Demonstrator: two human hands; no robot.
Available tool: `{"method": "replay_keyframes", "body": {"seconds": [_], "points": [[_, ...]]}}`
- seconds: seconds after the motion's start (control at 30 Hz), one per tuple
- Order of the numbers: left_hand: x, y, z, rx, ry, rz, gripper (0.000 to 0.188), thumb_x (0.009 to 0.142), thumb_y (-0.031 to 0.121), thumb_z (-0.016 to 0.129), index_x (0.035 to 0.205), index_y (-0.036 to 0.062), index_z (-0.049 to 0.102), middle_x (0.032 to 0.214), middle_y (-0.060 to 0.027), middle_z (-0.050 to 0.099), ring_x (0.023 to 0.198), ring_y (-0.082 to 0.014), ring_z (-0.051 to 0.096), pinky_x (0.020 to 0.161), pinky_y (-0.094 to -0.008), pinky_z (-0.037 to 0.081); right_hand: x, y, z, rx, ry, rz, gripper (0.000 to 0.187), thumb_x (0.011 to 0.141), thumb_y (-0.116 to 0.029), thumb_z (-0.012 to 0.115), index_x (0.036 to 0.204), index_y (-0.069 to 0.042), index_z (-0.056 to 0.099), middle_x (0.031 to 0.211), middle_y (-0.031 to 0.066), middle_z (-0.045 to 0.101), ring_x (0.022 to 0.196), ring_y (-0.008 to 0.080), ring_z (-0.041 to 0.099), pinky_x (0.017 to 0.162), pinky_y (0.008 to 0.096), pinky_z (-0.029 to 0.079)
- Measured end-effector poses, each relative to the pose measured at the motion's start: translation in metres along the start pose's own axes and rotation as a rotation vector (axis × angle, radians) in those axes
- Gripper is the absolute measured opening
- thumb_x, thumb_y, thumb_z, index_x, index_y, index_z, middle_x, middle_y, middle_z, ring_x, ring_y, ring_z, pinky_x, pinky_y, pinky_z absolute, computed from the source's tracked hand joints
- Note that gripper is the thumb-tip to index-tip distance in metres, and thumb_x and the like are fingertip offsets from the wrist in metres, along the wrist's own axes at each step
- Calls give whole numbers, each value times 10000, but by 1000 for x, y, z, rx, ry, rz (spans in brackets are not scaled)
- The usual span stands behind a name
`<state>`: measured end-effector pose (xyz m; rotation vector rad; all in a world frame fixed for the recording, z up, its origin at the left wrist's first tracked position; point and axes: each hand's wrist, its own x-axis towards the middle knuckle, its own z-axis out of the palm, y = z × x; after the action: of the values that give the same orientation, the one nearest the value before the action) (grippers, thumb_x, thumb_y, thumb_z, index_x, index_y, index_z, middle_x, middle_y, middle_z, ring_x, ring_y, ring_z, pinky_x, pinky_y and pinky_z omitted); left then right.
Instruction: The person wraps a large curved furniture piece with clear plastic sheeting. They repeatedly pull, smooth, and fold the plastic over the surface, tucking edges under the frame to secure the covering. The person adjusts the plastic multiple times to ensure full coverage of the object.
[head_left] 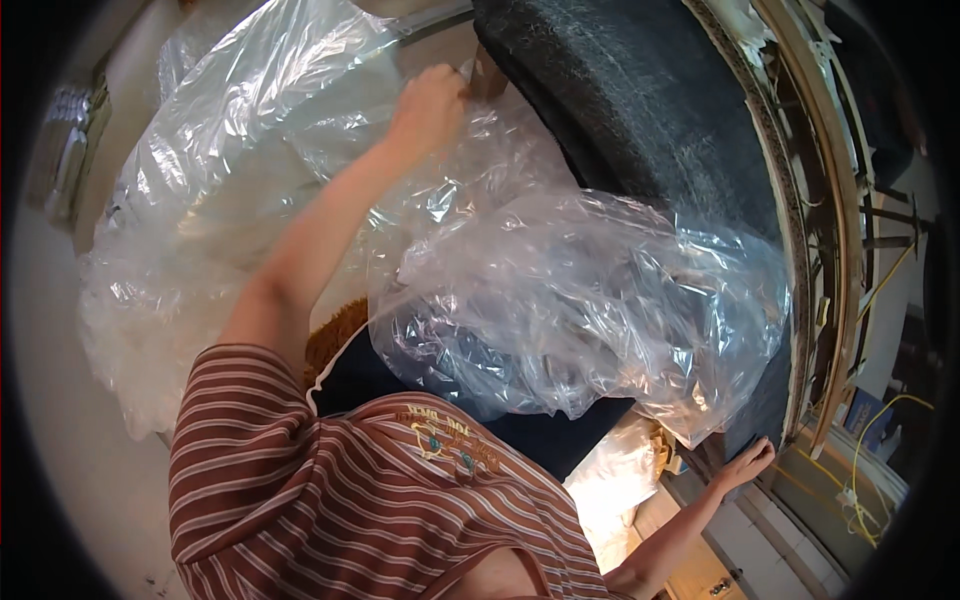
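Note:
My left hand (pixel 430 105) reaches up and away, its fingers curled closed at the far edge of a large clear plastic sheet (pixel 250 130). A fold of the plastic seems to be in that hand, though the fingertips are partly hidden and slightly blurred. Low on the right, my right hand (pixel 748 464) has its fingers pressed together at the lower edge of a dark covering; what they hold is too small to make out. Between my arms lies a bunched heap of the clear plastic (pixel 580 300), over the dark, fuzzy-surfaced covering (pixel 650 100).
Along the right, a curved wooden frame (pixel 840 200) borders the dark covering. Beyond it hang yellow cords (pixel 850 490). A brown fuzzy piece (pixel 338 335) shows beside my left arm. Wooden drawers (pixel 700 580) and a brightly lit white bundle (pixel 615 475) stand below on the right.

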<state>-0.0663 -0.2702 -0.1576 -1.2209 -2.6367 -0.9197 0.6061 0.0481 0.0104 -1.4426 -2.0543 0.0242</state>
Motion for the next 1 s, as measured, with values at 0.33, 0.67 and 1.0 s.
{"method": "replay_keyframes", "body": {"seconds": [0.33, 0.67, 1.0], "points": [[-40, -126, 204, -194, -589, -794, 1091, 709, 539, 704, 1436, -51, 143, 1259, -224, 549, 1137, -359, 559, 953, -397, 449, 7, 10, 3, -137, -37, -18, 302, 973, -246, 529, 1048, 47, 547, 962, 117, 522, 893, 225, 495, 842, 338, 412], [-147, -10, 244, -576, -534, -1023, 1032, 724, 542, 683, 1412, -50, 193, 1255, -220, 554, 1138, -360, 557, 967, -409, 432, 4, -1, 1, -135, -71, 17, 337, 962, -258, 546, 1067, 61, 562, 1015, 155, 553, 950, 238, 520, 874, 348, 418], [-126, 13, 142, -733, -480, -809, 976, 738, 546, 662, 1388, -49, 242, 1250, -215, 560, 1138, -362, 556, 981, -420, 415, -2, 23, 1, -113, -2, -57, 333, 960, -294, 556, 1039, 24, 614, 978, 153, 598, 885, 257, 580, 777, 350, 475]]}}
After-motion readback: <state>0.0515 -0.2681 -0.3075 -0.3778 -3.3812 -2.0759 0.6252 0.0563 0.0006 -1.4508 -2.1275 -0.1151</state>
